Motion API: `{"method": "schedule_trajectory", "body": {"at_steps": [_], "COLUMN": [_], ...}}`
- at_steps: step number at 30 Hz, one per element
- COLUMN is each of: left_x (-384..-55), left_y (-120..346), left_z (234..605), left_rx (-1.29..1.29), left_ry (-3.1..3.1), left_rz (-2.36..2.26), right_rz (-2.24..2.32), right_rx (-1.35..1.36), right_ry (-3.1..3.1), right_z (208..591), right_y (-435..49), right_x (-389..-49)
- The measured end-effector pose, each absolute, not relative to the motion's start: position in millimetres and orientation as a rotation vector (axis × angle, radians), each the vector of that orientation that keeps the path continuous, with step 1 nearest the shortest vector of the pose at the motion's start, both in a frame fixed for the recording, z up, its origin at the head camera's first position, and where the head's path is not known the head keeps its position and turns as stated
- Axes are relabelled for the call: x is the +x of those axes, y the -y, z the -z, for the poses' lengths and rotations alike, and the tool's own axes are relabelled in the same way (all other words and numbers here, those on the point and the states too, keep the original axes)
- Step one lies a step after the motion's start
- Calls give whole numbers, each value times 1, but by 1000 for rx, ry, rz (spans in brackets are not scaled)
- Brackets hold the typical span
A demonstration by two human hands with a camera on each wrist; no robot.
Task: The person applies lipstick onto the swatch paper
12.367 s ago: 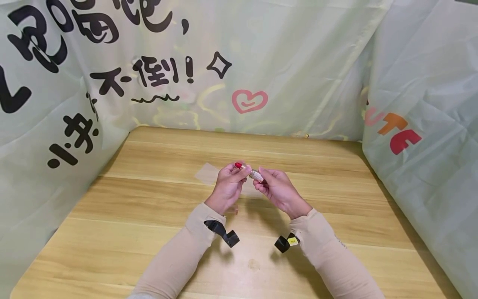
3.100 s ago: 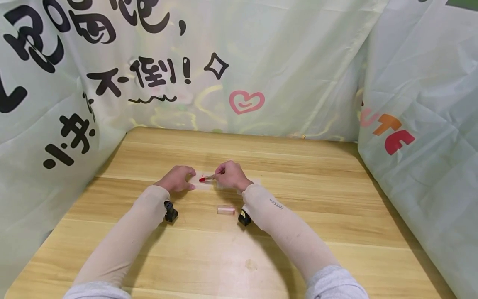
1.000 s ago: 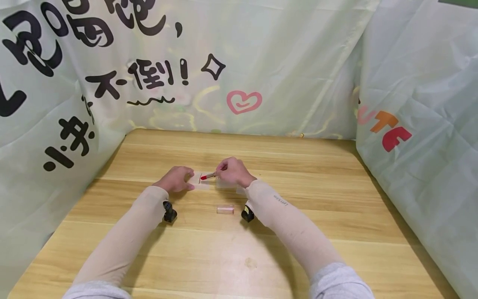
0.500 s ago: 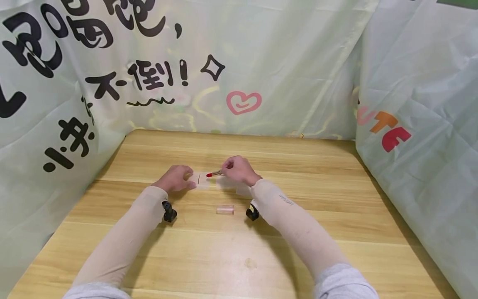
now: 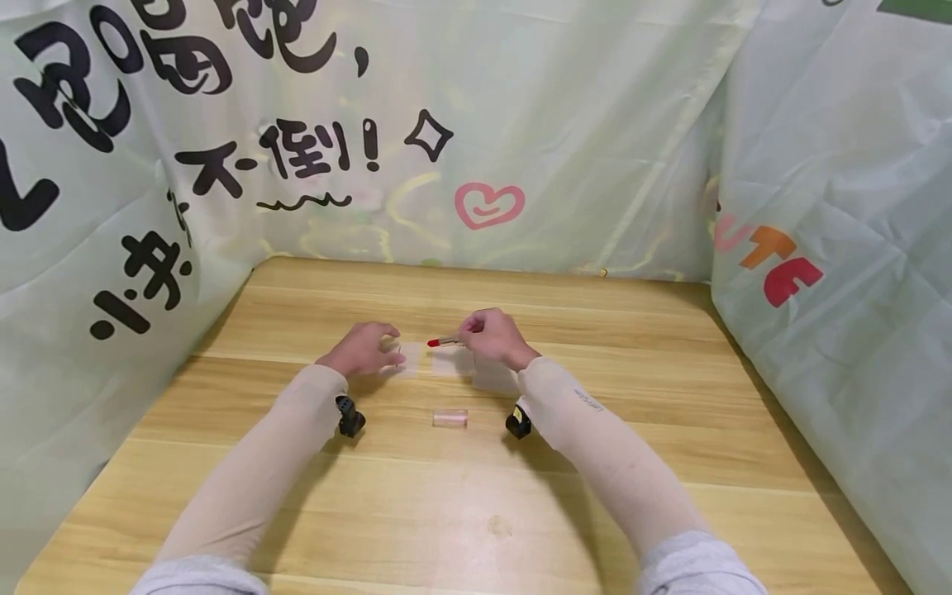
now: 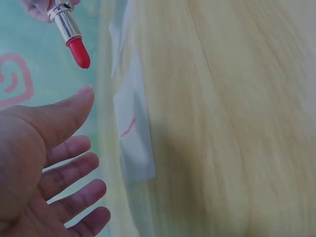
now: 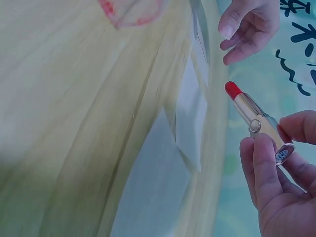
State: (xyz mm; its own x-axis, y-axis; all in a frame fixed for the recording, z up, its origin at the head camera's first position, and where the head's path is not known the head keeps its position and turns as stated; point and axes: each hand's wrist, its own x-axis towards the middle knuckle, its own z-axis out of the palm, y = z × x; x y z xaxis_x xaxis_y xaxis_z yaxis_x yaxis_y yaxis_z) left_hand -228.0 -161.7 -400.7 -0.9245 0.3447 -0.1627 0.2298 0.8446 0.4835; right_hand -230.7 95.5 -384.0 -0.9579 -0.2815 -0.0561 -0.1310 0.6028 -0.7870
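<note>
My right hand [image 5: 491, 335] pinches an uncapped lipstick [image 7: 247, 106] with a red tip and metallic case, its tip pointing left. Over the leftmost paper piece [image 5: 409, 364], my left hand [image 5: 364, 349] has its fingers spread and relaxed, holding nothing. A short red stroke [image 6: 128, 128] marks that paper. The middle paper piece [image 5: 452, 361] lies below the lipstick, and a third paper piece [image 7: 148, 187] lies at the right, partly behind my right wrist in the head view. Nearer me on the table lies the clear pinkish lipstick cap [image 5: 450, 419].
The wooden table [image 5: 416, 496] has rounded far corners. Printed fabric sheets [image 5: 580, 149] hang behind it and along both sides. Black wrist cameras [image 5: 351, 416] are strapped to both sleeves.
Since about twelve seconds ago, the lipstick has passed to my right hand alone. During the last second it has lifted off the marked paper and moved right, while my left hand has risen slightly.
</note>
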Motion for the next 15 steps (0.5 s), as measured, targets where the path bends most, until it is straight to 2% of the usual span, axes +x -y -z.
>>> {"method": "schedule_trajectory", "body": {"at_steps": [15], "left_x": [-234], "left_y": [134], "left_z": [403], "left_rx": [510], "left_ry": [-2766], "left_rz": [-707], "right_rz": [1333], "right_rx": [-278], "right_ry": [-2669], "right_z": [385], "right_y": [-115], "right_x": [-231]}}
